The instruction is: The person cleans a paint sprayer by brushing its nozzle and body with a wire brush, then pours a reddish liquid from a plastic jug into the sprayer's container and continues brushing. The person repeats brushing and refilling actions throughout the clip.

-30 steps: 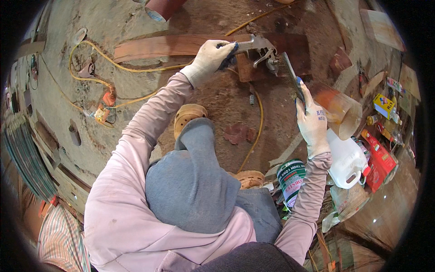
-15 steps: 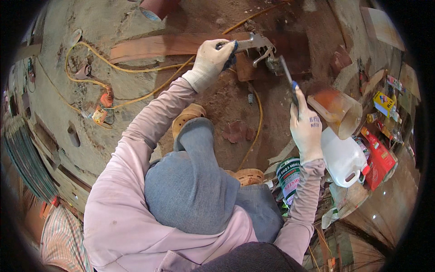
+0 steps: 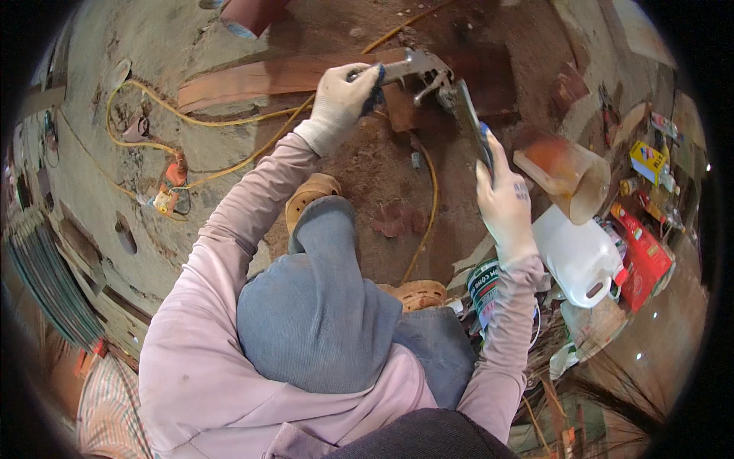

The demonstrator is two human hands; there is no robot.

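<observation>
My left hand (image 3: pixel 345 93), in a white knit glove with blue on the fingers, is closed around the handle end of a silver metal spray gun (image 3: pixel 419 67). The gun points right, its curved lever hanging below. My right hand (image 3: pixel 505 195), gloved alike, grips a long, flat, grey blade-like tool (image 3: pixel 466 113). The tool's far end lies close against the gun's right side; whether they touch I cannot tell. Beneath both stands a reddish-brown stained plate (image 3: pixel 489 84), partly covered by the gun and tool.
A yellow hose (image 3: pixel 434 191) loops over the ground near an orange plank (image 3: pixel 260 86). To my right are a stained clear plastic container (image 3: pixel 566 172), a white jug (image 3: pixel 577 256), a red container (image 3: pixel 646 264) and a green can (image 3: pixel 483 289). Coiled green hose (image 3: pixel 53 283) lies left.
Both hands have shifted slightly left in the picture. The tool in my right hand has turned, showing its broad flat side, with its tip higher and nearer the spray gun.
</observation>
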